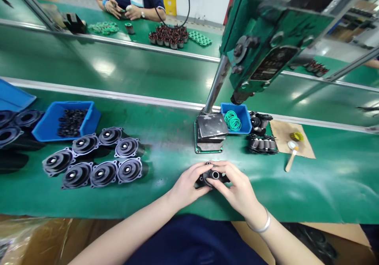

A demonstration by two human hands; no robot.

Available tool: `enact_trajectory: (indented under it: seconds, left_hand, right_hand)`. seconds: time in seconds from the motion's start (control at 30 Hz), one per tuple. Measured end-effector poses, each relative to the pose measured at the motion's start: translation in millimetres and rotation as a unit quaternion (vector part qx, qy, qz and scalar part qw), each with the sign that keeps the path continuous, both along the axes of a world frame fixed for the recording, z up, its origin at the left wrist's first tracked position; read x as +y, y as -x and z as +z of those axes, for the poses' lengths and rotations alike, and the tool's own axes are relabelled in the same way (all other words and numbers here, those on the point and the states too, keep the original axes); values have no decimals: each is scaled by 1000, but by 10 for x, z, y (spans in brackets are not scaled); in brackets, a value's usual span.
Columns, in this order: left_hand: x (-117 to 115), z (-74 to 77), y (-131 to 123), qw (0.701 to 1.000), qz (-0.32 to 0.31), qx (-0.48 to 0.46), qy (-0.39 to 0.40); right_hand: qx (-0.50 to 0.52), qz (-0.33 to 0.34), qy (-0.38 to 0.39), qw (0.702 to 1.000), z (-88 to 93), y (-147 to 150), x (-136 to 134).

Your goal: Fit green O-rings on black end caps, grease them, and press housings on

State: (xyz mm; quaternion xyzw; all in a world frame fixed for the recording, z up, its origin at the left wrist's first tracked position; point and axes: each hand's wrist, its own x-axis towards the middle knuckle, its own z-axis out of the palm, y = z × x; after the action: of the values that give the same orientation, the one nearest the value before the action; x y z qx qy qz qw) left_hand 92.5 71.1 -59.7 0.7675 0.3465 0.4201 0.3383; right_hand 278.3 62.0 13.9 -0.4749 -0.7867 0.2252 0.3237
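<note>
Both hands are closed round a black round part with a short tube (215, 175) on its top, low over the front of the green table. From the left side my left hand (192, 183) grips its rim. My right hand (235, 186), with a silver bangle on the wrist, holds the other side, its thumb near the tube. Fingers cover much of the part. Just beyond stands the press base with a metal plate (212, 126) on it. To the left sit several black ring-flanged housings (100, 174).
A green press head (266, 47) overhangs at the upper right on a steel column (217, 83). Blue bins hold green rings (232, 121) and small black parts (72, 123). Right are black assemblies (262, 143), cardboard and a brush (291, 160). A co-worker (130, 0) sits opposite.
</note>
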Motion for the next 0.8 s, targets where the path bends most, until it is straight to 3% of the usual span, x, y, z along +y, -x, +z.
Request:
enact_trajectory:
  seconds: [0.3, 0.43, 0.53, 0.6, 0.67, 0.73, 0.8]
  left_hand:
    - [69, 54, -5, 999, -11, 50, -19]
    - [91, 46, -15, 998, -6, 55, -30]
    - [73, 32, -12, 998, 1, 52, -39]
    - [67, 82, 3, 998, 7, 49, -40]
    - [99, 228, 27, 998, 23, 41, -45]
    - [200, 472, 45, 997, 44, 26, -58]
    - [390, 760, 39, 995, 61, 8, -72]
  right_hand:
    - [69, -55, 53, 995, -121, 7, -24]
    - [56, -58, 49, 996, -142, 24, -53]
    - [9, -37, 62, 997, -51, 13, -39]
    - [-35, 3, 50, 998, 125, -50, 14]
    - [-63, 21, -14, 998, 429, -178, 110]
    - [-54, -25, -126, 990, 866, -357, 250]
    - [2, -120, -250, 961, 1403, -541, 444]
